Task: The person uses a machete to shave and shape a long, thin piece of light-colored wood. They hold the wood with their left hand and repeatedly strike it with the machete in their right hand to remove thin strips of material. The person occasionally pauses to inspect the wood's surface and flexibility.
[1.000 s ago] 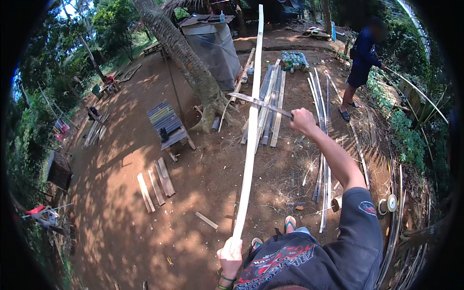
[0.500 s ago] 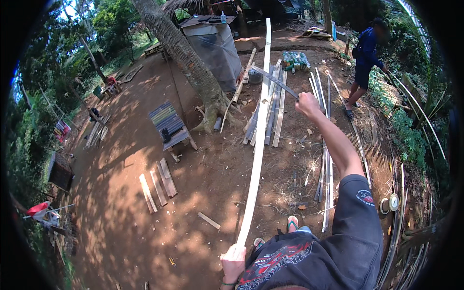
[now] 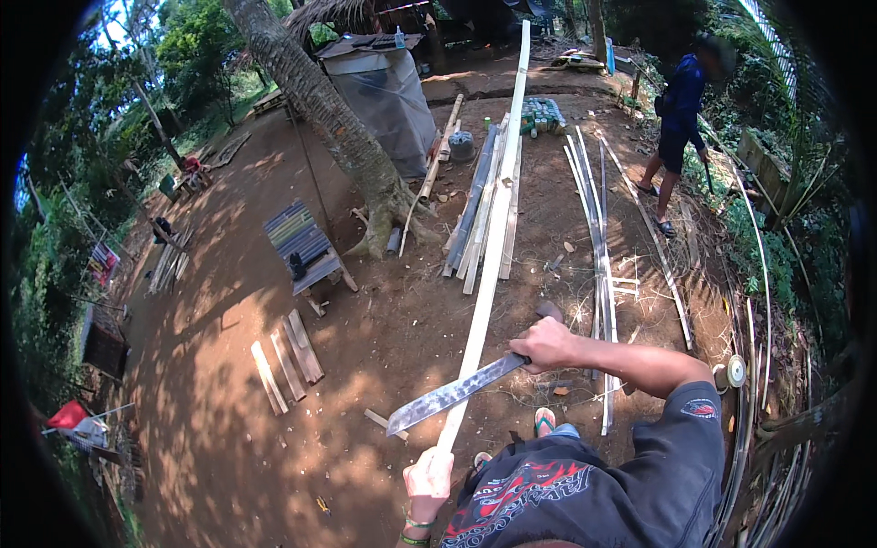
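My left hand is closed round the near end of a long pale bamboo strip, which runs away from me and slightly to the right. A machete is in my right hand, with the fingers wrapped round its handle. Its broad, mottled blade points left and lies across the strip, a short way beyond my left hand. Whether the edge touches the strip, I cannot tell. Past my hands, the far part of the strip overlaps a stack of split bamboo slats on the ground.
Long thin strips lie on the dirt to the right, near a spool. At left stand a low slatted bench and a leaning tree trunk. Short boards lie nearer. A person in dark blue stands at far right.
My right hand has drawn the machete down along the strip, from its far part to just beyond my left hand. The view has shifted a little. The person at right has changed posture.
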{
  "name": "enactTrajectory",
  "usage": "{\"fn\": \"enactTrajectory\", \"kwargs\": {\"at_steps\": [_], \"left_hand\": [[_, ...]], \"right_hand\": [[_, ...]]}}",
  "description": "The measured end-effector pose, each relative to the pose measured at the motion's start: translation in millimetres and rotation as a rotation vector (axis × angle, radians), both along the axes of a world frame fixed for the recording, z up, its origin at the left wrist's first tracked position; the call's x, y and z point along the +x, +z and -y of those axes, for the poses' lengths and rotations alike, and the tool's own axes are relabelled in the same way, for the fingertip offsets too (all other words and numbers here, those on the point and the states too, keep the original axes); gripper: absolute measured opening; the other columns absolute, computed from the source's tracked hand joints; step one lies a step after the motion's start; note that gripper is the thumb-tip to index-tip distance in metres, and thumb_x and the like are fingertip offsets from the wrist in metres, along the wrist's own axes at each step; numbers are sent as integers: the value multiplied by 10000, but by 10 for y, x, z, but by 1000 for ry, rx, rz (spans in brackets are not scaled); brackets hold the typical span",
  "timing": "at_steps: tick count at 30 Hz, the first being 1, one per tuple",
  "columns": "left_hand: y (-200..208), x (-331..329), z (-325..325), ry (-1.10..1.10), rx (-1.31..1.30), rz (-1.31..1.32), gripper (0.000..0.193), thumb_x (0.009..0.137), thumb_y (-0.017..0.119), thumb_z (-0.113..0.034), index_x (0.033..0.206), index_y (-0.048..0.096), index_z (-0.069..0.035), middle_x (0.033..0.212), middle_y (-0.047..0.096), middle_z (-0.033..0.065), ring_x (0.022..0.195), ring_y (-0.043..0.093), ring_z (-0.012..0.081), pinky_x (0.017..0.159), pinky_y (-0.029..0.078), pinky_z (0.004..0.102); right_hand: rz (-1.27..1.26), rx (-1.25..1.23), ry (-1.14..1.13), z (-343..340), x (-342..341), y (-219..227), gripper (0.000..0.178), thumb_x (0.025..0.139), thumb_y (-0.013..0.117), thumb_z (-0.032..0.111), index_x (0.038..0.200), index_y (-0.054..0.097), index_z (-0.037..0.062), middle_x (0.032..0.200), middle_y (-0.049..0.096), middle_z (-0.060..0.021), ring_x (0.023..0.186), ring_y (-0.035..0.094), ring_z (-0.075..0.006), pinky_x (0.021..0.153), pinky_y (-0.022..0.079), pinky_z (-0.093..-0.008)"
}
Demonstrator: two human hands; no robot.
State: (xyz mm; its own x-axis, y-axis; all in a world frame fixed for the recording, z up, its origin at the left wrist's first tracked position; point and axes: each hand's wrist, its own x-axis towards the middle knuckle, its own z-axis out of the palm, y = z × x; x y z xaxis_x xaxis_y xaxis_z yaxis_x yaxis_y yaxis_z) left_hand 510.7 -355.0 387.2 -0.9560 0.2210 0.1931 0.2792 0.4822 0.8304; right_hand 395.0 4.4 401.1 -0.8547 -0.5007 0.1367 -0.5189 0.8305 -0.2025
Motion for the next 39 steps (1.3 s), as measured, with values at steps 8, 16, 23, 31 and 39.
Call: {"fn": "enactTrajectory", "kwargs": {"at_steps": [8, 16, 23, 31, 39], "left_hand": [[-140, 245, 152, 27, 6, 116, 169, 876, 672, -101, 944, 660, 52, 596, 532, -21, 562, 448, 29, 472, 366, 240], [-111, 50, 92, 31, 78, 128, 187, 876, 675, -113, 958, 656, 54, 607, 520, -31, 584, 443, 24, 488, 363, 225], [-266, 326, 263, -37, -12, 6, 182, 889, 670, -115, 978, 653, 43, 608, 539, -33, 508, 458, 25, 452, 373, 231], [-412, 289, 169, 15, 193, 274, 162, 914, 644, -83, 1015, 632, 43, 611, 556, -25, 479, 484, 26, 425, 385, 218], [-447, 471, 324, 160, 114, 271, 157, 876, 651, -62, 992, 651, 43, 603, 556, -28, 482, 500, 33, 426, 389, 224]], "right_hand": [[-297, -103, -996, -2004, -1154, 625, 225, 788, 626, 236, 826, 693, 24, 730, 663, -216, 739, 674, -399, 728, 542, -512], [150, -30, -304, -147, -93, 87, 130, 733, 635, 223, 732, 617, 94, 634, 643, -123, 586, 653, -317, 556, 529, -470], [-6, -140, -841, -1587, -1115, 496, 143, 773, 606, 193, 784, 697, 83, 670, 665, -116, 631, 674, -289, 641, 558, -461], [-103, -19, -555, -965, -799, 596, 197, 740, 617, 228, 769, 681, 44, 729, 668, -221, 730, 672, -405, 726, 544, -502], [-66, 148, 209, -521, -626, 295, 169, 748, 638, 218, 682, 531, 105, 561, 576, -32, 473, 571, -228, 465, 494, -411]]}}
